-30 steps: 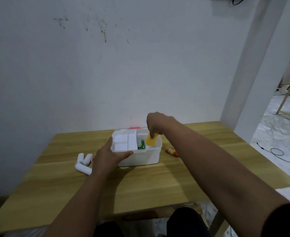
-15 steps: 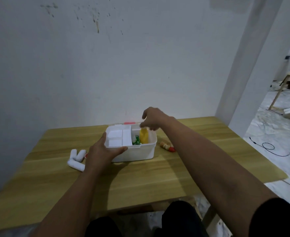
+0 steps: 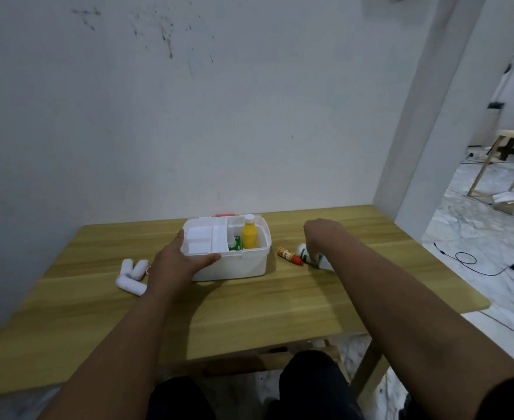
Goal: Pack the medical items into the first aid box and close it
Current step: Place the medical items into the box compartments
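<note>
On the table (image 3: 249, 298), left hand (image 3: 177, 262) clasps the first aid box (image 3: 234, 262) steady; right hand (image 3: 319, 234) closes around a white bottle (image 3: 307, 256), presumably next to pack.

Lighting: dim, flat, cool indoor light; a brighter area is seen through the doorway (image 3: 510, 122) at right. Shadows: soft ones are cast on the table (image 3: 249, 307) below the forearms and at the foot of the white box (image 3: 234, 265). Glare: none noted. Focus: soft overall, fine detail lost. Distortion: wide-angle bowing is seen at the frame edges.
</note>
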Tool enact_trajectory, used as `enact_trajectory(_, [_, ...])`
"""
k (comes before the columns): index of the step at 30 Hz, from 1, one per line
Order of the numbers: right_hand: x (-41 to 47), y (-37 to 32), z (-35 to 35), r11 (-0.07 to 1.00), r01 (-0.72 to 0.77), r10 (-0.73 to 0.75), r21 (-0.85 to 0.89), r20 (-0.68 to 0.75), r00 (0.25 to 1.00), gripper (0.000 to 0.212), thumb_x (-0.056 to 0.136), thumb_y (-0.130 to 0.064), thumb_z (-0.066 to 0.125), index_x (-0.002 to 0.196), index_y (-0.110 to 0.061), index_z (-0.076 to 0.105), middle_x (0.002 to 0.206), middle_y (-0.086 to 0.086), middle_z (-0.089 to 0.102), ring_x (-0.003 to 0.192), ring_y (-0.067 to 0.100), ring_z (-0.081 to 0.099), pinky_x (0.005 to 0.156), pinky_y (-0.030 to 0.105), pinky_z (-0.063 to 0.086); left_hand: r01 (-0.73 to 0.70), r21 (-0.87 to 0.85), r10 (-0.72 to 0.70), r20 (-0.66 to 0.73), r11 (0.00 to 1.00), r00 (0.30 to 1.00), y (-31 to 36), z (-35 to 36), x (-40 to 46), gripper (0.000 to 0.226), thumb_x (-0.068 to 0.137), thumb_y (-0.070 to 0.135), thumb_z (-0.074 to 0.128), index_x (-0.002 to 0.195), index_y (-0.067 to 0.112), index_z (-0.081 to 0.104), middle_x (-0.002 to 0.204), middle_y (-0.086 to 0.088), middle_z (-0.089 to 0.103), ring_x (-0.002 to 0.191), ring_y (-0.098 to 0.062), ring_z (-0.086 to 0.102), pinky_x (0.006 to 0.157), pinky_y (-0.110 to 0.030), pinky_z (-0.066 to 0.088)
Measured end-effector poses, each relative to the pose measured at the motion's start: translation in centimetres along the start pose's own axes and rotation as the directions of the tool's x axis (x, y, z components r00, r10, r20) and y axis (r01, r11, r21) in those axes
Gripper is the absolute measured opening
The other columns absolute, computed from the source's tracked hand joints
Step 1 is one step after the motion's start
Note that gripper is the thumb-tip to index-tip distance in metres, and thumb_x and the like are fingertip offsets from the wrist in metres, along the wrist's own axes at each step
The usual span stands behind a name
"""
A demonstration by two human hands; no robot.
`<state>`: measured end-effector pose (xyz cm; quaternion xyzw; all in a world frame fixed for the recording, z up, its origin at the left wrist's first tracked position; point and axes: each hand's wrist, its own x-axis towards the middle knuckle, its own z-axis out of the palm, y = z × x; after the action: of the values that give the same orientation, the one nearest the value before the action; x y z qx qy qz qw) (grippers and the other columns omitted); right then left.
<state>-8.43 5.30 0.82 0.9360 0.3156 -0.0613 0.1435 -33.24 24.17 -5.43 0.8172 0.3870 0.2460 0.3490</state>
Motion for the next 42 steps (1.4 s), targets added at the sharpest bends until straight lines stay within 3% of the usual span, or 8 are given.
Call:
enact_trajectory(4, [-0.7,-0.3,1.3,1.000,-0.004,0.004,-0.004,-0.026,1.000,0.017,0.081,-0.009,0.070,0.082,-0.016,0.055,0.086,-0.001,0.060,0.084,0.022,0.060,0.069,0.029,0.048,0.003,-0.004,-0.003,0.003,1.000,1.000,0.0,-0.1,-0.1,0.111,0.064,0.070,0.081,0.156,0.030,0.034,0.148,-0.005,0.054,0.133,-0.032,0.050,0.104,-0.060,0.045])
enact_trajectory(10, [-1.1,-1.3,1.9,1.000,0.019,-0.019,0.003,-0.017,1.000,0.004,0.086,-0.019,0.060,0.084,-0.016,0.061,0.084,-0.002,0.062,0.084,0.021,0.066,0.076,0.030,0.054,-0.015,0.006,0.014,0.021,1.000,1.000,-0.1,-0.4,-0.2,0.113,0.054,0.085,0.072,0.151,0.037,0.038,0.141,0.000,0.059,0.126,-0.029,0.055,0.097,-0.059,0.051])
enact_trajectory(14, [-1.3,-0.8,1.5,0.998,0.030,-0.035,-0.062,-0.076,0.997,0.023,0.088,-0.023,0.069,0.110,-0.018,0.065,0.096,-0.001,0.061,0.093,0.023,0.063,0.075,0.033,0.049,-0.019,0.000,0.019,0.027,1.000,0.999,-0.1,-0.4,-0.3,0.108,0.057,0.079,0.077,0.149,0.037,0.038,0.141,0.001,0.059,0.125,-0.028,0.055,0.096,-0.058,0.051])
enact_trajectory(17, [-1.4,0.0,-0.5,0.998,0.012,-0.020,-0.058,-0.128,0.992,0.030,0.082,-0.030,0.078,0.106,-0.020,0.064,0.083,-0.002,0.056,0.086,0.024,0.062,0.078,0.034,0.055,-0.021,-0.018,0.021,0.026,1.000,0.999,-0.1,-0.3,-0.2,0.104,0.061,0.073,0.081,0.149,0.036,0.039,0.140,0.000,0.059,0.124,-0.027,0.055,0.094,-0.052,0.054])
enact_trajectory(21, [-1.4,1.0,-5.0,0.994,0.056,-0.034,0.094,-0.220,0.975,0.033,0.087,-0.043,0.073,0.096,-0.016,0.056,0.089,0.001,0.061,0.087,0.025,0.064,0.077,0.035,0.055,-0.029,-0.011,0.030,0.017,1.000,0.999,-0.3,-0.2,0.0,0.108,0.061,0.073,0.080,0.152,0.033,0.037,0.142,-0.002,0.058,0.125,-0.027,0.055,0.092,-0.046,0.054])
enact_trajectory(29, [-1.1,-2.7,-10.3,0.873,0.283,-0.179,0.397,-0.280,0.943,0.033,0.074,-0.024,0.091,0.097,-0.009,0.071,0.087,0.009,0.076,0.078,0.024,0.078,0.076,0.040,0.065,-0.022,-0.016,0.021,-0.020,1.000,1.000,-0.1,0.2,0.0,0.105,0.067,0.063,0.084,0.154,0.027,0.037,0.146,-0.004,0.055,0.129,-0.029,0.052,0.089,-0.040,0.049])
enact_trajectory(36, [0.4,-7.5,-7.0,0.901,0.299,-0.261,0.315,-0.158,0.952,0.027,0.080,-0.013,0.084,0.104,-0.008,0.073,0.098,0.010,0.075,0.083,0.025,0.076,0.080,0.046,0.065,-0.021,-0.014,0.020,-0.025,1.000,0.999,-0.2,0.2,0.0,0.108,0.068,0.063,0.084,0.157,0.027,0.033,0.149,-0.004,0.053,0.132,-0.028,0.050,0.089,-0.038,0.047])
enact_trajectory(42, [1.8,-9.4,-4.1,0.916,0.334,-0.289,0.223,-0.214,0.933,0.036,0.073,-0.008,0.085,0.105,-0.009,0.067,0.104,0.010,0.070,0.092,0.027,0.068,0.082,0.040,0.062,-0.054,0.002,0.054,-0.003,0.999,0.999,-0.8,0.4,0.4,0.106,0.066,0.069,0.081,0.154,0.032,0.035,0.146,0.001,0.055,0.128,-0.026,0.053,0.085,-0.037,0.052])
